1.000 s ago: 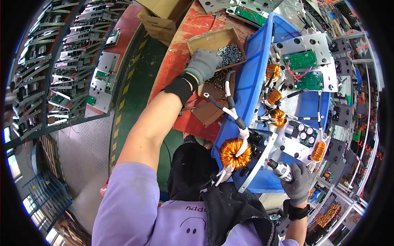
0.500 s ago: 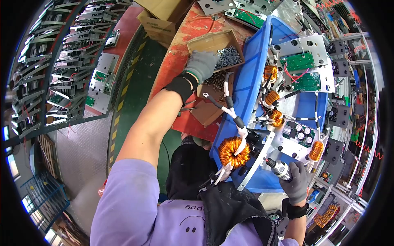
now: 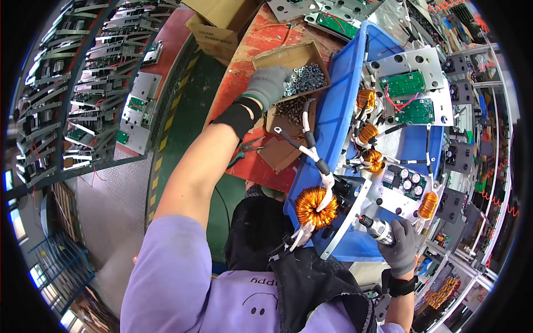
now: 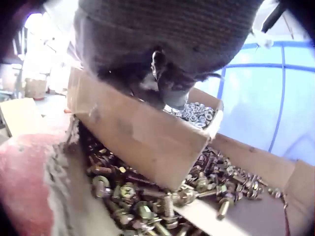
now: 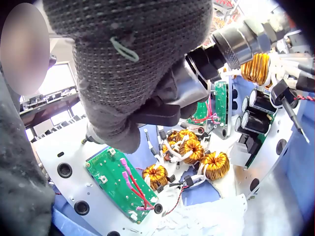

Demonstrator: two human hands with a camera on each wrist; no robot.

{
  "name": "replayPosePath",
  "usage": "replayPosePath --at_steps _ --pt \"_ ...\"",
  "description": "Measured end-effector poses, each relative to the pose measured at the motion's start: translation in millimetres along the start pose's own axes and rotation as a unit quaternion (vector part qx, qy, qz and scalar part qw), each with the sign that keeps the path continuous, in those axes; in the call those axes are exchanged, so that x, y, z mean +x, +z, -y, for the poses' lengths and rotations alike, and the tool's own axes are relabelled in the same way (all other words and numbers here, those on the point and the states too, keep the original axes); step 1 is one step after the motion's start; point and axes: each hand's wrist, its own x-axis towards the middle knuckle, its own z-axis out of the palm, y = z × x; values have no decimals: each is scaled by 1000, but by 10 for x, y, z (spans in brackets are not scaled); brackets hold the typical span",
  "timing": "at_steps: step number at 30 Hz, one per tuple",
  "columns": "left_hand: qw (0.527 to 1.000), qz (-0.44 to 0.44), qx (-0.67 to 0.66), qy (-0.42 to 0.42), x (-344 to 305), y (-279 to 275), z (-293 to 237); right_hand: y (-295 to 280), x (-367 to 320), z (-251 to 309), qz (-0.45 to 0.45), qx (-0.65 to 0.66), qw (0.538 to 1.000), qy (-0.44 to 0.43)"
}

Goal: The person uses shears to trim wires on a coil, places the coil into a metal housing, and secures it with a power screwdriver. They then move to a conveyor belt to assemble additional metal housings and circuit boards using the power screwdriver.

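Observation:
My gloved left hand [image 3: 266, 86] reaches into a cardboard box of metal nuts [image 3: 306, 79], its fingers at the near side of the pile. In the left wrist view the box wall [image 4: 142, 135] hides part of the fingertips, so I cannot tell whether they pinch a nut. Bolts [image 4: 147, 209] fill a lower carton beneath that box. My gloved right hand [image 3: 401, 248] grips a silver power screwdriver [image 3: 378, 228], its black lever [image 5: 157, 114] under the fingers. The tool's tip points toward a metal bracket [image 3: 348, 217] beside a large copper-wound coil [image 3: 316, 207].
A blue bin [image 3: 342, 100] holds metal plates with green circuit boards [image 3: 402, 83] and smaller coils [image 3: 366, 132]. Cables with ring terminals [image 3: 302, 145] stick up past its near rim. Pliers [image 3: 244, 151] lie on the red table [image 3: 222, 114]. Racks of assemblies [image 3: 105, 83] stand at left.
My left hand has drawn slightly left and back from the nuts, uncovering more of them and the pliers below the wrist. The right hand keeps its grip on the screwdriver, nearly still.

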Motion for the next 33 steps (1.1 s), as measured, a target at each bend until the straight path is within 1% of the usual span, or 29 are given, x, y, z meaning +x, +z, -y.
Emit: replayPosePath --at_steps 1,2,4,5,7,9,12,13,15,16,17,18,19,21,22,24,25,27,28,29,31,32,33 --pt "999 -36 5 14 -38 5 -9 7 -7 1 0 0 1000 0" --pt "999 -37 5 12 -62 55 -6 19 -8 -3 -4 0 1000 -1" --pt "985 -76 127 90 -76 176 -13 26 5 -8 -8 -1 1000 -3" --pt "985 -76 126 90 -47 154 -50 24 1 -5 -7 1 1000 0" --pt "993 17 112 26 41 76 -109 16 -6 -15 -6 2 1000 0" --pt "991 2 132 20 15 9 -114 27 -23 -27 -4 -3 1000 6" --pt "994 -95 2 62 -86 -31 -25 18 -3 0 -14 6 1000 3" --pt "993 -94 3 64 -72 8 26 12 1 6 -15 7 1000 5" --pt "990 -65 -125 33 -47 44 100 7 9 17 -13 3 1000 6" --pt "990 -65 -123 34 -40 69 126 16 10 13 -14 3 1000 7" --pt "966 -70 -249 19 -80 42 98 24 7 5 -18 5 1000 4" --pt "926 -74 -371 3 -125 24 65 28 4 2 -22 6 1000 1" --pt "926 -73 -370 4 -160 -3 37 19 7 8 -22 6 1000 3" --pt "854 -28 -510 -96 -288 -269 -129 -9 27 20 -15 1 1000 3" --pt "855 -27 -509 -96 -282 -272 -108 -7 34 20 -16 1 1000 4" --pt "773 14 -625 -106 -300 -318 -59 -7 37 20 -23 8 1000 -1" --pt "774 15 -625 -106 -323 -332 -38 -8 36 22 -23 8 1000 0" --pt "812 5 -571 -120 -461 -576 -112 -11 37 30 -19 5 1000 2" --pt "824 25 -555 -113 -517 -689 -98 -16 43 31 -18 7 1000 3" --pt "824 27 -554 -114 -592 -817 -124 -26 52 34 -20 4 1000 -1" --pt "776 71 -613 -127 -758 -1040 -177 -19 51 37 -22 4 1000 -4" --pt "759 96 -633 -115 -806 -1094 -151 -11 45 28 -21 2 1000 -3" --pt "760 97 -632 -117 -852 -1150 -130 -5 36 20 -19 0 1000 -1"
